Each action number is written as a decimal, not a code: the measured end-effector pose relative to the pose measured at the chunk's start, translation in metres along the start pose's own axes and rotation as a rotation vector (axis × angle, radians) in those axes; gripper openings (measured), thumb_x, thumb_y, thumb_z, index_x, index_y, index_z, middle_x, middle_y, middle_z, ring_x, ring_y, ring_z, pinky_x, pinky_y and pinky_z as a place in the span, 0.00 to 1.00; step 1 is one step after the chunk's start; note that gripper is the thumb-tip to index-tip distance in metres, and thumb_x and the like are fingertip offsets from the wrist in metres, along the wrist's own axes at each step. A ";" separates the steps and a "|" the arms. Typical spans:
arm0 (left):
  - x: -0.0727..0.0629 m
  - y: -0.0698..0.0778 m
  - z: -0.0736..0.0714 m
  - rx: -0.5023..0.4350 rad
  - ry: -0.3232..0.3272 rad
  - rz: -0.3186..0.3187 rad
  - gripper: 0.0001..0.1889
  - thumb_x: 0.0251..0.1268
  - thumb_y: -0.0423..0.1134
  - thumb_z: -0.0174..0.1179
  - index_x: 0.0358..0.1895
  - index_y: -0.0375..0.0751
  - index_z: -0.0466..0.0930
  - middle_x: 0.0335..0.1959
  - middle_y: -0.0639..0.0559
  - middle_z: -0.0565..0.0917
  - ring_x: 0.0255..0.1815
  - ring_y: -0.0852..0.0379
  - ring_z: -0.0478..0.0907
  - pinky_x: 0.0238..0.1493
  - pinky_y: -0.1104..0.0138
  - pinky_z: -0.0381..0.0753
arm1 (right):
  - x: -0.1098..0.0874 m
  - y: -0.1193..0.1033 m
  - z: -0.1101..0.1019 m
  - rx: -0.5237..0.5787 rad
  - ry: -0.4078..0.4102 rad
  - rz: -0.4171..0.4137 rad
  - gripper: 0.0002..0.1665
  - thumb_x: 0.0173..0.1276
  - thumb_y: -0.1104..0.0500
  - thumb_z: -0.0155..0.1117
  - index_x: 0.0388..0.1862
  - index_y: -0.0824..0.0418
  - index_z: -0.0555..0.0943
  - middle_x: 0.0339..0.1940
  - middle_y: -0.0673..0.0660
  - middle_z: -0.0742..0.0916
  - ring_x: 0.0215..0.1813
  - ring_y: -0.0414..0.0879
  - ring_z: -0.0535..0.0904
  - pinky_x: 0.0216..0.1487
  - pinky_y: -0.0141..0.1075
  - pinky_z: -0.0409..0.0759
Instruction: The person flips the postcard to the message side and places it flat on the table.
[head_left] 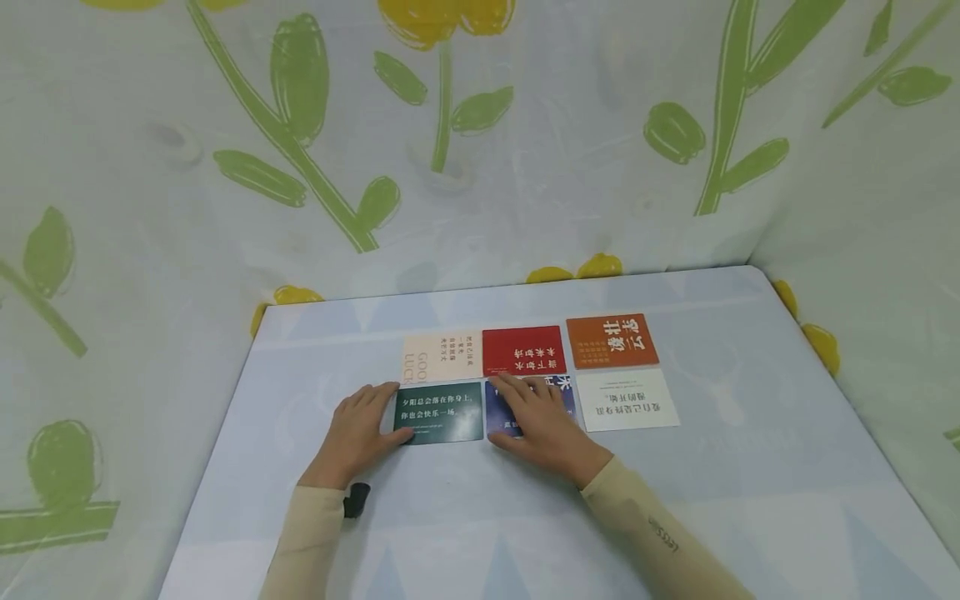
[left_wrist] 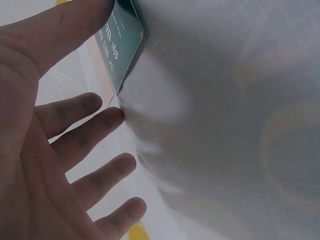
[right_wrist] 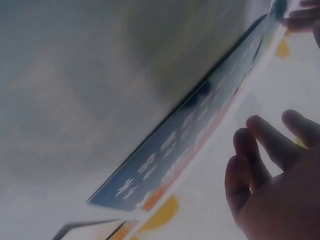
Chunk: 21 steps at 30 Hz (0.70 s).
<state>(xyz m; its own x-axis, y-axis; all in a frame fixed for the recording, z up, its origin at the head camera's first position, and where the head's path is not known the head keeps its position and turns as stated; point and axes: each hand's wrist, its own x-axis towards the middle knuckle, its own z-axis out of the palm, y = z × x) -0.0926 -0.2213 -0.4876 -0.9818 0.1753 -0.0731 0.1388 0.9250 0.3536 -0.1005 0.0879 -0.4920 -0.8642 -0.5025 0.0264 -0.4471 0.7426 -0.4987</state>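
On the tabletop [head_left: 480, 521], the left hand [head_left: 356, 435], fingers spread, touches the left end of the green card [head_left: 442, 412]; the right hand [head_left: 543, 429], fingers loosely spread, lies over the blue card [head_left: 500, 421], just right of the green.

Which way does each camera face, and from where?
Head: head-worn, facing forward and down at six rectangular printed cards; left hand, right hand and cream sleeves show.
Left wrist: worn there, facing the left hand and dark green card.
Right wrist: worn there, facing the right hand and dark blue card.
Head and left wrist share the green card.
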 end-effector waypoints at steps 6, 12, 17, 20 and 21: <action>0.002 0.002 0.002 0.017 0.007 0.002 0.43 0.55 0.52 0.76 0.72 0.37 0.69 0.68 0.38 0.75 0.73 0.33 0.63 0.72 0.41 0.58 | 0.019 -0.008 0.012 -0.074 -0.062 -0.001 0.52 0.64 0.37 0.71 0.81 0.50 0.60 0.79 0.53 0.66 0.73 0.53 0.60 0.72 0.56 0.59; 0.000 0.005 0.004 0.024 0.012 0.008 0.42 0.55 0.50 0.77 0.71 0.37 0.70 0.68 0.39 0.76 0.74 0.34 0.63 0.72 0.42 0.58 | 0.029 -0.014 0.019 -0.108 -0.088 0.006 0.53 0.62 0.38 0.73 0.81 0.51 0.61 0.77 0.54 0.68 0.70 0.51 0.61 0.71 0.53 0.61; -0.002 0.004 0.004 0.032 0.024 0.021 0.41 0.55 0.50 0.77 0.70 0.37 0.71 0.67 0.40 0.77 0.73 0.34 0.64 0.72 0.42 0.59 | 0.033 -0.015 0.022 -0.123 -0.103 0.013 0.53 0.60 0.39 0.75 0.80 0.51 0.63 0.75 0.54 0.70 0.71 0.51 0.62 0.72 0.53 0.61; -0.002 0.005 0.003 0.031 0.028 0.023 0.41 0.55 0.50 0.77 0.70 0.38 0.71 0.67 0.41 0.77 0.73 0.35 0.65 0.72 0.42 0.59 | 0.035 -0.016 0.020 -0.118 -0.101 0.012 0.53 0.60 0.40 0.76 0.80 0.51 0.63 0.74 0.54 0.71 0.71 0.51 0.62 0.72 0.54 0.61; -0.002 0.005 0.003 0.030 0.028 0.021 0.41 0.55 0.49 0.77 0.71 0.38 0.71 0.67 0.41 0.77 0.73 0.35 0.65 0.72 0.42 0.59 | 0.036 -0.017 0.020 -0.117 -0.101 0.011 0.53 0.60 0.41 0.76 0.80 0.51 0.63 0.74 0.54 0.71 0.71 0.51 0.62 0.73 0.54 0.60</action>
<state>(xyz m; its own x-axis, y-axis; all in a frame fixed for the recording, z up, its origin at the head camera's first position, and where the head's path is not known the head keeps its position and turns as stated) -0.0894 -0.2162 -0.4880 -0.9818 0.1858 -0.0395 0.1630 0.9308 0.3271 -0.1192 0.0489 -0.5001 -0.8441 -0.5317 -0.0689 -0.4667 0.7919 -0.3937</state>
